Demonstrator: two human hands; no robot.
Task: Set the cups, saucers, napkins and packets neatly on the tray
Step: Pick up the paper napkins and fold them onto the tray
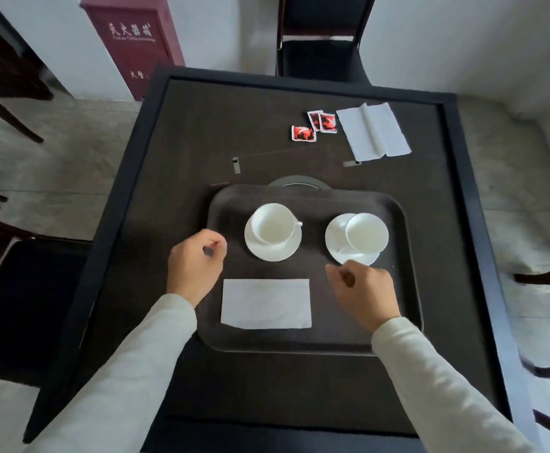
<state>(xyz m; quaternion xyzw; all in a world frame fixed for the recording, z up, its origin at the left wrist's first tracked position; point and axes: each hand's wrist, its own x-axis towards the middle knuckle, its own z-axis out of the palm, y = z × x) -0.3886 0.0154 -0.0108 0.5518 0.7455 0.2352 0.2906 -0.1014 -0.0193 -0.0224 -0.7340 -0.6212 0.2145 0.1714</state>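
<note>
A dark tray (312,341) lies on the table in front of me. On it stand two white cups on saucers, the left cup (273,223) and the right cup (365,233), which sits off-centre on its saucer (335,240). A folded white napkin (266,304) lies flat at the tray's near left. My left hand (195,263) hovers at the tray's left rim with fingers curled and nothing in it. My right hand (365,292) hangs over the tray just below the right saucer, fingers curled, holding nothing. Three red packets (314,125) and a second napkin (373,132) lie on the table beyond the tray.
The dark table (201,132) has a raised rim. A round dark plate (299,182) peeks out behind the tray. Chairs stand at the far side (319,57), left and right. A red cabinet (136,40) stands against the wall at back left.
</note>
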